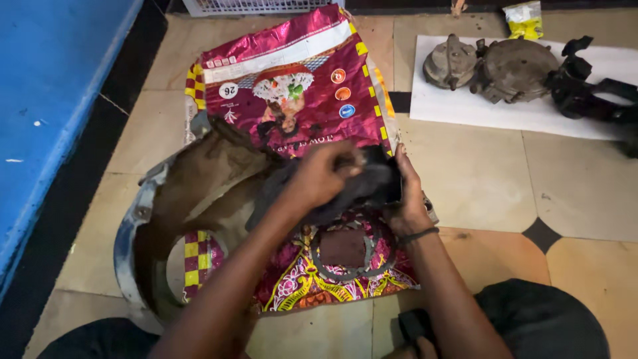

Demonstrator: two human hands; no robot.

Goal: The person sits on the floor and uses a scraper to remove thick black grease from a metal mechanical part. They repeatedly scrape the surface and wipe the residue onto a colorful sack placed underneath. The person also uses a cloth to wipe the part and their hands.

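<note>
A: Hands first. How were they set?

B: The left hand (pixel 323 174) was curled shut over a dark greasy cloth (pixel 362 189), fingers folded down into it. The right hand (pixel 407 194) stood upright against the cloth's right side, fingers straight and together, pressed flat to it; whether the thumb gripped behind, I could not tell.

A: Where was the cloth?

B: At the middle of a flattened foil sack (pixel 292 100), just above a grey ring gasket (pixel 345 249) lying near the sack's near edge.

A: The sack itself?

B: Magenta, with yellow-checked borders, a white band near its far edge and small round orange and blue badges towards its right side.

A: Anything else?

B: A curved metal housing (pixel 143 226) lay across the sack's left edge. Dusty round metal parts (pixel 492 66) sat on a white sheet (pixel 465 106) at the tiled floor's far right, and a small yellow packet (pixel 525 20) beyond it.
</note>
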